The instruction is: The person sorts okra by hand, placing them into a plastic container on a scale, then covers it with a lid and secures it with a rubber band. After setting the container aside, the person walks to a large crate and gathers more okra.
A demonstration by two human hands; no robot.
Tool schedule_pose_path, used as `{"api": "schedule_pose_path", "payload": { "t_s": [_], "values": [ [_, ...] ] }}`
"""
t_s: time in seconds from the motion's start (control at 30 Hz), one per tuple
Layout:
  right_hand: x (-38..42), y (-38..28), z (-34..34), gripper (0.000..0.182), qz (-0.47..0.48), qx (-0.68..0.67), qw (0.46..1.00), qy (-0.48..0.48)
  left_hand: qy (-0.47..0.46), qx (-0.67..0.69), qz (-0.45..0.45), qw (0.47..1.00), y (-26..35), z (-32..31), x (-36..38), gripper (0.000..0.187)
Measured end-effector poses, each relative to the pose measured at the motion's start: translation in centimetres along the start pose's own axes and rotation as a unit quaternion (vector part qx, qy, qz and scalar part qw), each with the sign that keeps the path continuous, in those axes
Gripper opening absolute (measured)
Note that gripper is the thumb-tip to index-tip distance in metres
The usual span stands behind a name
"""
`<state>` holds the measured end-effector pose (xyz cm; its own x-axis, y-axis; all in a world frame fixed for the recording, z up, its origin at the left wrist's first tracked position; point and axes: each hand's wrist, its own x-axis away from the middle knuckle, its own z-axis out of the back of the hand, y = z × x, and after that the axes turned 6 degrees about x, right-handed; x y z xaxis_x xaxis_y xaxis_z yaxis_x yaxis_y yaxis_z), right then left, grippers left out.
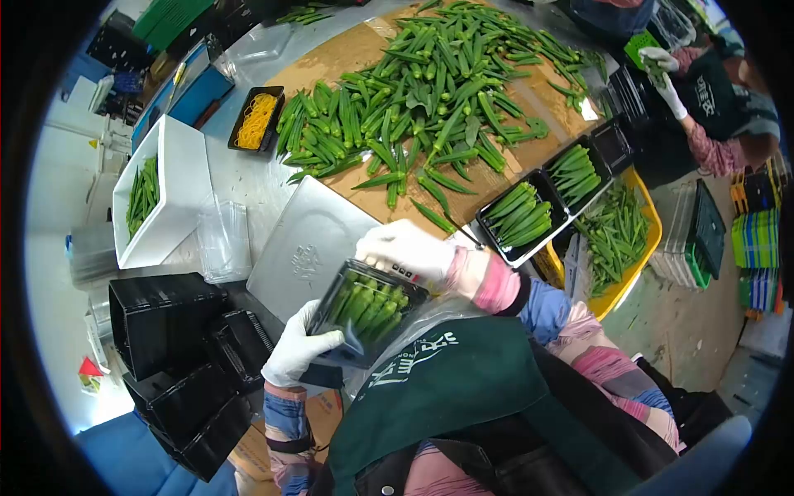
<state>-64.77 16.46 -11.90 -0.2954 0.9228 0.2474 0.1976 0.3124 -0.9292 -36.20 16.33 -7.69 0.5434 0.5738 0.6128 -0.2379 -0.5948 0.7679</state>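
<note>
A black tray of okra (368, 306) under clear plastic is held tilted in front of my apron. My left hand (299, 345), in a white glove, grips its lower left side with the thumb over the edge. At its upper edge is my right hand (405, 250), also gloved, with fingers curled and touching the tray; it is slightly blurred. Just beyond the tray lies the flat metal plate of a scale (302, 244). Two open black trays of okra (518, 217) (575, 175) stand to the right of my right hand.
Loose okra (430, 91) is heaped on cardboard. A black tray of yellow bands (256, 120) and a white bin of okra (169, 190) are at left. Black trays (165, 322) are stacked near my left side. A yellow crate (649, 236) stands right; a co-worker's gloved hand (659, 62) holds okra.
</note>
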Motion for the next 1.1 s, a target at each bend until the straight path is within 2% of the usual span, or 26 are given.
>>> {"api": "schedule_pose_path", "payload": {
  "t_s": [0.03, 0.07, 0.1, 0.13, 0.17, 0.2, 0.23, 0.27, 0.3, 0.4, 0.5, 0.53, 0.63, 0.67, 0.7, 0.77, 0.87, 0.9, 0.93, 0.97, 1.0, 1.03, 1.07, 1.1],
  "values": [
    [0.4, 0.7, 1.1, 0.031, 0.000, 0.016, 0.999, 0.042, 0.011, 0.048, -0.010, 0.999, -0.5, 0.2, 0.2, 0.058],
    [0.9, 2.1, 3.0, 0.030, 0.002, 0.132, 0.986, 0.097, 0.024, 0.096, -0.022, 0.995, -1.0, 0.3, 0.4, 0.057],
    [1.8, 3.2, 4.8, 0.030, -0.014, 0.285, 0.944, 0.164, 0.037, 0.145, -0.035, 0.988, -1.2, 0.4, 0.8, 0.056],
    [2.9, 5.5, 6.4, 0.028, 0.015, 0.494, 0.838, 0.232, 0.081, 0.206, -0.058, 0.974, -1.2, -0.4, 1.4, 0.054],
    [4.4, 7.6, 7.4, 0.026, 0.010, 0.582, 0.780, 0.231, 0.118, 0.257, -0.082, 0.956, -2.9, 0.8, 1.9, 0.044],
    [5.6, 9.6, 8.3, 0.022, -0.022, 0.622, 0.762, 0.178, 0.164, 0.284, -0.115, 0.938, -5.3, 2.3, 1.8, 0.038],
    [6.7, 11.9, 8.5, 0.016, -0.003, 0.666, 0.730, 0.152, 0.208, 0.310, -0.149, 0.915, -6.8, 3.1, 1.7, 0.033],
    [7.4, 13.7, 8.2, 0.014, 0.012, 0.687, 0.706, 0.168, 0.202, 0.395, -0.155, 0.883, -5.2, 1.1, 1.8, 0.024],
    [7.8, 15.2, 8.0, 0.013, 0.028, 0.708, 0.681, 0.184, 0.215, 0.519, -0.160, 0.812, -5.6, 1.3, 1.1, 0.019],
    [7.2, 18.6, 8.6, 0.014, 0.016, 0.761, 0.628, 0.161, 0.166, 0.572, -0.159, 0.788, -6.1, 0.9, -0.1, 0.016],
    [7.6, 17.6, 9.5, 0.014, 0.065, 0.740, 0.654, 0.140, 0.134, 0.579, -0.147, 0.791, -4.7, -1.9, -0.4, 0.017],
    [7.8, 15.5, 9.1, 0.013, 0.015, 0.731, 0.670, 0.130, 0.129, 0.569, -0.142, 0.800, -4.5, -2.5, -0.6, 0.018],
    [7.8, 13.2, 8.6, 0.012, 0.054, 0.645, 0.736, 0.198, 0.127, 0.568, -0.120, 0.804, -4.3, -3.6, -1.1, 0.017],
    [7.7, 12.3, 8.6, 0.012, 0.038, 0.656, 0.726, 0.201, 0.128, 0.559, -0.113, 0.811, -4.1, -4.3, -1.2, 0.016],
    [7.7, 11.2, 8.5, 0.012, 0.048, 0.632, 0.743, 0.214, 0.131, 0.550, -0.106, 0.818, -3.5, -5.0, -1.2, 0.015],
    [7.4, 9.5, 8.4, 0.014, 0.069, 0.581, 0.777, 0.234, 0.077, 0.542, -0.117, 0.829, -3.7, -5.2, -1.4, 0.015],
    [6.7, 6.9, 8.9, 0.018, 0.018, 0.450, 0.857, 0.250, 0.027, 0.505, -0.149, 0.850, -4.4, -4.9, -2.1, 0.019],
    [6.5, 6.0, 8.9, 0.019, 0.013, 0.396, 0.881, 0.258, 0.008, 0.452, -0.157, 0.878, -3.1, -5.9, -1.6, 0.015],
    [6.3, 5.0, 8.5, 0.020, 0.012, 0.380, 0.887, 0.261, 0.008, 0.451, -0.144, 0.881, -3.3, -5.7, -2.0, 0.017],
    [6.3, 3.9, 7.7, 0.018, 0.024, 0.353, 0.903, 0.244, 0.009, 0.450, -0.130, 0.884, -4.1, -5.2, -2.7, 0.019],
    [6.7, 2.5, 6.3, 0.017, 0.037, 0.326, 0.917, 0.227, -0.018, 0.400, -0.183, 0.898, -5.0, -5.1, -3.9, 0.023],
    [6.8, 1.5, 4.9, 0.016, 0.049, 0.298, 0.930, 0.210, 0.017, 0.420, -0.106, 0.901, -4.7, -5.5, -3.6, 0.024],
    [6.7, 1.1, 3.6, 0.014, 0.098, 0.274, 0.940, 0.178, 0.009, 0.409, -0.112, 0.906, -4.2, -6.6, -3.8, 0.028],
    [4.1, 7.3, 4.7, 0.014, 0.165, 0.200, 0.953, 0.159, 0.000, 0.397, -0.118, 0.910, -3.5, -7.9, -4.2, 0.032]
  ]
}}
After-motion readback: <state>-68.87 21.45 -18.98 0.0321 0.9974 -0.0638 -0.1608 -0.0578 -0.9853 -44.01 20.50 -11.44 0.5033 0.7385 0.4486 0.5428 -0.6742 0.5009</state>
